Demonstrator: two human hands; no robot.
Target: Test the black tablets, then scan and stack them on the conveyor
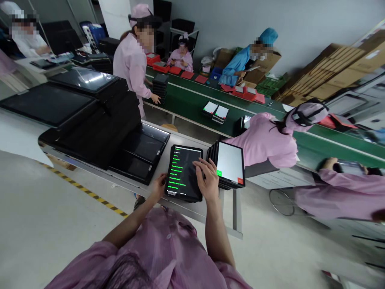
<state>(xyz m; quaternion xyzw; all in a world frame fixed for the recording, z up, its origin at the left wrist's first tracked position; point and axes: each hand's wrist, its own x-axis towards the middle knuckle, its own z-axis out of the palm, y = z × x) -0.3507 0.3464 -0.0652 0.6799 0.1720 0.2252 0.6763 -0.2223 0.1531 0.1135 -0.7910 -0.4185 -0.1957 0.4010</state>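
A tablet (183, 172) with rows of green text on a black screen lies in front of me on a light worktable, seemingly on top of others. At its lower left edge, my left hand (158, 188) grips the side. My right hand (207, 178) is held over the right part of the screen, fingers stretched out and apart; whether a fingertip touches the glass I cannot tell. Just to the right stands a stack of tablets, the top tablet (230, 162) showing a white screen with a green and a red box.
Dark tablets (144, 142) lie left of mine, beside a tall black stack (90, 128). Beyond runs a green conveyor (186, 106) with tablets and red trays. Co-workers in pink stand beyond the table (132, 60) and at right (264, 136). Cartons (331, 72) are piled far right.
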